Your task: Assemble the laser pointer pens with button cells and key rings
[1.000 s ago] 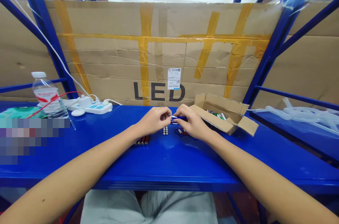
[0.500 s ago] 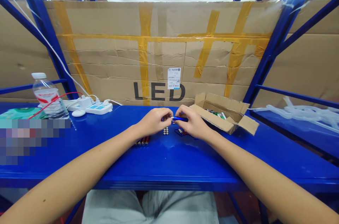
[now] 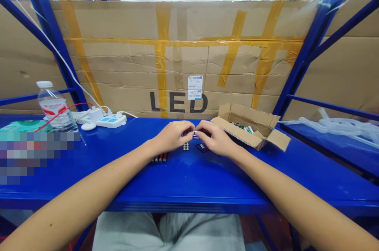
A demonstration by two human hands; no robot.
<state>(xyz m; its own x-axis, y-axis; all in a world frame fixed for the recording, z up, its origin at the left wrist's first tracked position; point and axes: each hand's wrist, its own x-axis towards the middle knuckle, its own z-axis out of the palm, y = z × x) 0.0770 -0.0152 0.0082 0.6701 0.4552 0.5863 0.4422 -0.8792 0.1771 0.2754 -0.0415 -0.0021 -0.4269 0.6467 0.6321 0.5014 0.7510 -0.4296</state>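
Observation:
My left hand [image 3: 174, 134] and my right hand [image 3: 216, 136] meet above the table, thumbs and fingers closed in a pinch. Between the fingertips shows the pale silver end of a small blue tube [image 3: 194, 133]; most of it is hidden by the fingers. Just below lie small silver button-like discs [image 3: 185, 146], set in short rows. Beneath my right hand rests a blue carabiner clip [image 3: 200, 147], with something red beside it. Several dark red tubes with metal ends [image 3: 160, 159] lie side by side under my left wrist.
An open cardboard box [image 3: 247, 128] with small green and silver pieces stands right of my hands. Left are a water bottle [image 3: 55, 108], a white power strip [image 3: 108, 119] and a green packet [image 3: 26, 125]. A large cardboard sheet [image 3: 127, 65] backs the blue table [image 3: 189, 187].
The blue tube showed lengthwise in my right hand before; now its body is mostly covered and the right thumb and fingers sit closer to the left fingertips.

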